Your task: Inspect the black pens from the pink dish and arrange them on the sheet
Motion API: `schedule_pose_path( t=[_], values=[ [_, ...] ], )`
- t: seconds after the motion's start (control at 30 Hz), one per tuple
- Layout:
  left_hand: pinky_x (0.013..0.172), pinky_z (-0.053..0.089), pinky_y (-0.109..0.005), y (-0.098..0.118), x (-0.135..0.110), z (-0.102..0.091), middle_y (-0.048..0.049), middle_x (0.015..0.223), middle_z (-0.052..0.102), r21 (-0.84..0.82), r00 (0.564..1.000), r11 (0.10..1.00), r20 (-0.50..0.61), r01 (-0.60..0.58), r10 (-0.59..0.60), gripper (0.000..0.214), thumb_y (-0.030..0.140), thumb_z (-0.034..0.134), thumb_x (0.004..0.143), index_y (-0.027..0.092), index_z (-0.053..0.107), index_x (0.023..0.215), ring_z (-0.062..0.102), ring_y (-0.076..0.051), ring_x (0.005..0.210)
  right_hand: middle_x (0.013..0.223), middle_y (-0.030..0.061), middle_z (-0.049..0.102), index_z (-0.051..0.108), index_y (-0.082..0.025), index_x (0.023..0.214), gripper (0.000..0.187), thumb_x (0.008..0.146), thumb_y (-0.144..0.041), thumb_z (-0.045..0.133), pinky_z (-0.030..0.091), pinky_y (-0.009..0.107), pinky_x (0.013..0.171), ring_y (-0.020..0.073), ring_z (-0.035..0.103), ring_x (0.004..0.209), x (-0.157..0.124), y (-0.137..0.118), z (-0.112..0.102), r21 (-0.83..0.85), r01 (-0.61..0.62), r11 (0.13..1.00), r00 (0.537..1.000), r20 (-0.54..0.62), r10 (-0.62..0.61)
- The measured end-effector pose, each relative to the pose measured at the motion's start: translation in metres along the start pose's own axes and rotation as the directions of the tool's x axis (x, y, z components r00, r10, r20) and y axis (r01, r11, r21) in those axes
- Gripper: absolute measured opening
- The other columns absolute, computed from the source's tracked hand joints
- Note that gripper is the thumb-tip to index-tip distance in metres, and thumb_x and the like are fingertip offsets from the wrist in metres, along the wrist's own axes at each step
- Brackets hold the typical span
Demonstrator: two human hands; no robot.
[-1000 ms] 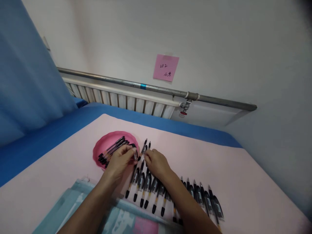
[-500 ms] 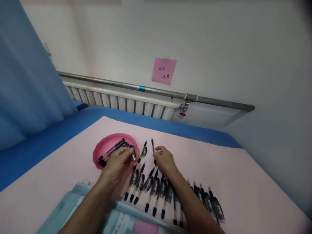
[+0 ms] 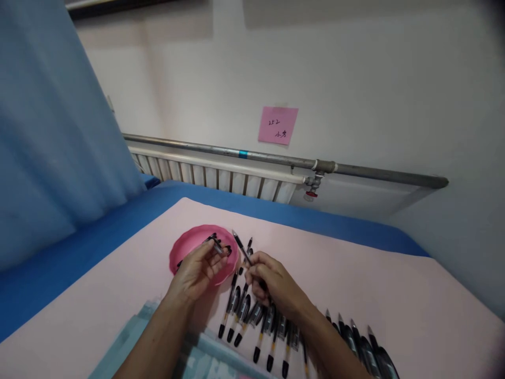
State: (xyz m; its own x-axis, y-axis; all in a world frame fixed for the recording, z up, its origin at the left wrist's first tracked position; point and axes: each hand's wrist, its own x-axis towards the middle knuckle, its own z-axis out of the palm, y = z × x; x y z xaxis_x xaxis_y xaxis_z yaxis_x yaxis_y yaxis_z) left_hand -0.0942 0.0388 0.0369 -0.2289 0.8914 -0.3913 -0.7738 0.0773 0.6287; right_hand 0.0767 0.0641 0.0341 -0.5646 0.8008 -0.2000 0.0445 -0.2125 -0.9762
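My left hand (image 3: 197, 273) is over a pink scalloped tray (image 3: 188, 238), fingers closed on a small clear and black pen cap (image 3: 218, 246). Black pens lie in the tray, partly covered by that hand. In my right hand (image 3: 272, 279) is an uncapped pen (image 3: 241, 247), its tip pointing up and left toward the tray's right rim. Another pen (image 3: 250, 243) lies on the pink sheet just behind it. Below the right hand runs a row of several pens (image 3: 244, 310), each with a cap beside or against it; my right forearm hides part of the row.
More pens and caps (image 3: 369, 350) lie right of my right forearm. A light blue patterned cloth (image 3: 138, 321) is at the near edge. Beyond the pink sheet (image 3: 355, 284) are a blue surface (image 3: 335, 221), a radiator (image 3: 221, 176) and a pipe (image 3: 374, 172). A blue curtain (image 3: 51, 131) hangs left.
My right hand has lifted its pen off the sheet and tilted it toward the left hand. The left hand has turned slightly, still with the cap. The whole view has shifted.
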Motion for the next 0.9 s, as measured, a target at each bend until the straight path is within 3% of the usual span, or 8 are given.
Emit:
schedule_pose_path(
  t=[0.13, 0.43, 0.9],
  values=[
    [0.058, 0.057, -0.025, 0.0062, 0.0006, 0.0, -0.0089, 0.067, 0.068, -0.052, 0.999, 0.998, -0.033, -0.024, 0.022, 0.014, 0.009, 0.047, 0.082, 0.008, 0.06, 0.076, 0.066, -0.015, 0.061, 0.056, -0.0074, 0.046, 0.043, -0.021, 0.076, 0.008, 0.071, -0.02, 0.037, 0.02, 0.015, 0.032, 0.0038, 0.025, 0.035, -0.0043, -0.0028, 0.0075, -0.061, -0.036, 0.997, 0.997, 0.06, 0.04],
    [0.057, 0.057, -0.025, 0.0097, 0.0073, -0.0072, -0.009, 0.074, 0.069, -0.069, 0.997, 0.996, -0.047, -0.062, 0.058, 0.014, 0.01, 0.048, 0.083, 0.01, 0.061, 0.077, 0.066, -0.015, 0.065, 0.054, -0.0061, 0.046, 0.043, -0.021, 0.069, 0.01, 0.075, -0.018, 0.035, 0.029, 0.018, 0.044, 0.0065, 0.035, 0.042, -0.0068, -0.0043, 0.0104, -0.296, 0.08, 0.952, 0.996, 0.064, -0.064],
    [0.061, 0.057, -0.028, 0.008, 0.0043, -0.0043, -0.0092, 0.071, 0.069, -0.036, 0.997, 0.996, -0.025, -0.079, 0.078, 0.015, 0.009, 0.047, 0.083, 0.009, 0.061, 0.076, 0.066, -0.015, 0.066, 0.055, -0.0056, 0.047, 0.043, -0.021, 0.069, 0.011, 0.075, -0.017, 0.034, 0.031, 0.019, 0.051, 0.0081, 0.039, 0.047, -0.0065, -0.0037, 0.0115, -0.357, 0.108, 0.928, 0.994, 0.051, -0.096]
  ],
)
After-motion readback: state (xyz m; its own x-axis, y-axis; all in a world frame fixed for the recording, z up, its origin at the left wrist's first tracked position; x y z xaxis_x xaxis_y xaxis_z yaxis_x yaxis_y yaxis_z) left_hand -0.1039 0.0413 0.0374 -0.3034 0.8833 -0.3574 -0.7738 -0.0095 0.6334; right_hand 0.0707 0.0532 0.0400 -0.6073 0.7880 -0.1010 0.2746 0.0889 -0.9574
